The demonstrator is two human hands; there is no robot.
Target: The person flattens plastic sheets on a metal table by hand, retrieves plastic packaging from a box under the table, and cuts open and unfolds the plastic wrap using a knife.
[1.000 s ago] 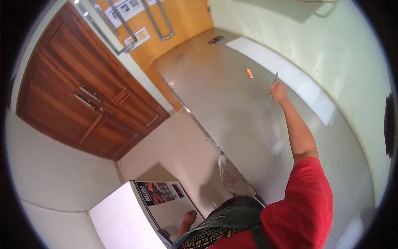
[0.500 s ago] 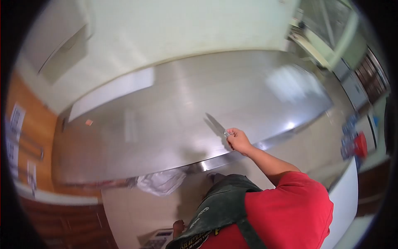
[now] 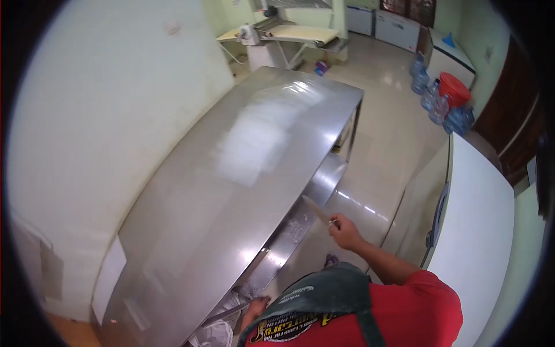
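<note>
My right hand (image 3: 345, 231) is closed around the handle of a knife (image 3: 317, 210). The blade points forward and to the left, just off the front edge of the steel table (image 3: 191, 214). Lower down, by the table's front side, my left hand (image 3: 258, 305) shows partly beside my apron. Its fingers look curled, next to a thin grey bar; whether they grip anything is not clear. Clear plastic sheeting (image 3: 260, 130) lies flat on the far part of the tabletop.
A lower shelf (image 3: 286, 240) sits under the table, with white plastic bags (image 3: 213, 335) at its near end. On my right is a white chest freezer (image 3: 480, 220). Water bottles (image 3: 430, 95) and a red tub (image 3: 454, 88) stand beyond. A dough sheeter (image 3: 277, 37) is at the back.
My view has swung to the right along the table, bringing the dough sheeter and freezers into sight. The knife stays in my right hand, now off the table's edge instead of over the tabletop.
</note>
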